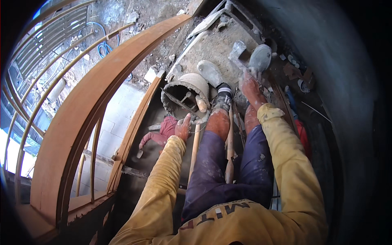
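My right hand, smeared with pale mortar, is closed around the handle of what looks like a trowel; its flat whitish blade lies over the dusty ledge beside my right shoe. Nearer to me on the left, my left hand has its index finger stretched out, and nothing shows in its grip. It is just below a mortar-crusted bucket tipped on its side with its mouth toward me. A stick and a rounded light-brown piece show at that mouth.
Wooden poles rise between and beside my legs. Below, a person in a pink top is partly hidden. A curved wooden frame and bent rails stand at left. A dark wall closes the right; rubble and a blue hose lie beyond.
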Demonstrator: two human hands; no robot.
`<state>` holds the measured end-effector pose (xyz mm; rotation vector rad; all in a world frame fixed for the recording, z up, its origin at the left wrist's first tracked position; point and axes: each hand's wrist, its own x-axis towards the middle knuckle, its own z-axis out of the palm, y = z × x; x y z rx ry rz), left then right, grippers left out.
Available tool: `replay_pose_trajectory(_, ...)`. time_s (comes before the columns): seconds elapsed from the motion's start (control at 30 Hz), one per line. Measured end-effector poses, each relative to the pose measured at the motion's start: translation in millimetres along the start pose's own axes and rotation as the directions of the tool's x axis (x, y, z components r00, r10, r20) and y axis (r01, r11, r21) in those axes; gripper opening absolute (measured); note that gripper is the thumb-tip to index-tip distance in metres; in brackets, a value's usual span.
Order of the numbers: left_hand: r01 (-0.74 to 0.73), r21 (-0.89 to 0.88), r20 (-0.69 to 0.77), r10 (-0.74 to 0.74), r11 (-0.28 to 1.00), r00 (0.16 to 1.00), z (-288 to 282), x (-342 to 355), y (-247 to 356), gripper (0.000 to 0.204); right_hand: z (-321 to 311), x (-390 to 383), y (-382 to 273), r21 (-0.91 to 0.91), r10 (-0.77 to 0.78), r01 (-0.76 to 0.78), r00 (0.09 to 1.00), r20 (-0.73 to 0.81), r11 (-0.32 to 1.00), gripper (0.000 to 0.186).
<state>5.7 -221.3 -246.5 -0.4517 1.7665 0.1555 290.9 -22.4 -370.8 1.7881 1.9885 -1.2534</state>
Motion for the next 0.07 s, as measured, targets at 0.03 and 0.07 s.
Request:
replay_pose_trajectory(0.03, -0.009, 0.091, -0.103, 0.018, 0.996, 0.995, 2, 14, -14, 0.045, 3, 0, -12, 0.134, -0.025, 0.02, 0.999, 0.034, 0.991, 0.024)
replay_pose_trajectory(0.07, -0.059, 0.163, -0.175, 0.088, 0.985, 0.981, 5, 32, -26, 0.049, 1, -2, -20, 0.191, -0.021, 0.0, 0.994, 0.111, 0.982, 0.024)
